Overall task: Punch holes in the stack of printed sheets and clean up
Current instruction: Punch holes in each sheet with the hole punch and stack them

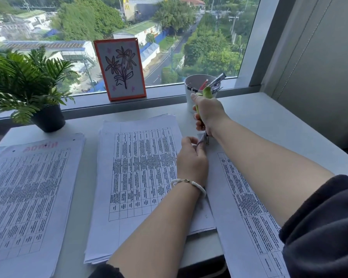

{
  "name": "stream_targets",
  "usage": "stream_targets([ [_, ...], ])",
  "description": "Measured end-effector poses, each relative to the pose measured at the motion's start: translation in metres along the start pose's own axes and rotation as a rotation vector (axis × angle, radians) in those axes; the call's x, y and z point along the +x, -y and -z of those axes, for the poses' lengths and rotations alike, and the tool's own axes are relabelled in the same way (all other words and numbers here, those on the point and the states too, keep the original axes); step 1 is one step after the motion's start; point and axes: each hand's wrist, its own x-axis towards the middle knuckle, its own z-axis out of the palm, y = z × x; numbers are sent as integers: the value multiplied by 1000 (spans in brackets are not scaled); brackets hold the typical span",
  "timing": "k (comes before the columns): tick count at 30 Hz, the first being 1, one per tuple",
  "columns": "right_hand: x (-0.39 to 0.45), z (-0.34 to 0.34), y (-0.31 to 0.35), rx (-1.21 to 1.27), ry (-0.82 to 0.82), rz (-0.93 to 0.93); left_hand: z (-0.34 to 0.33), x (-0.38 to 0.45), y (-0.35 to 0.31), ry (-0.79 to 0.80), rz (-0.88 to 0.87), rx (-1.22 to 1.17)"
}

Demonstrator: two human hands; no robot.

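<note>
My right hand (208, 115) grips a green-handled hole punch (206, 92), its metal jaw low over the top corner of a printed sheet (241, 197) on the right. That corner is pinched by my left hand (191, 157) right at the jaw, curling up between my fingers. A thick stack of printed sheets (141, 173) lies in the middle of the desk. Another stack (26, 187), with punched holes along its top edge, lies at the left.
A white cup (191, 97) of pens and clips stands behind my right hand by the window. A framed flower drawing (120, 69) leans on the sill. A potted plant (46, 115) sits at the back left. The white desk (269, 121) runs on to the right.
</note>
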Motion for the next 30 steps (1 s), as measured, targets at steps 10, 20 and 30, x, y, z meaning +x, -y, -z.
stream_targets([
  [10, 0, 14, 2, 138, 273, -114, 3, 0, -1, -10, 13, -29],
  [20, 2, 24, 23, 160, 237, -106, 4, 0, -2, 11, 10, -61],
  [30, -1, 11, 23, 176, 127, -53, 3, -1, -2, 25, -16, -44],
])
